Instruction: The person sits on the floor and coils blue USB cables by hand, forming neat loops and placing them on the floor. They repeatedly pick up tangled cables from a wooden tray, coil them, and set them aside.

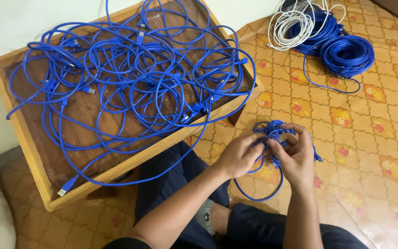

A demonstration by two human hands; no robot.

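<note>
Blue cable bundle point(275, 131) sits gripped between both hands above the patterned floor point(369, 138), the left hand point(238, 154) pinching one side and the right hand point(295, 154) clasping the other, apparently to keep its coil from springing apart; a loop hangs below. Nearby, a wooden table point(28, 152) carries tangled blue cables point(134, 74), while wound coils point(342, 46) lie well apart.

Left hand point(240, 156), right hand point(295, 154) together, fingers curled, gripping.
</note>
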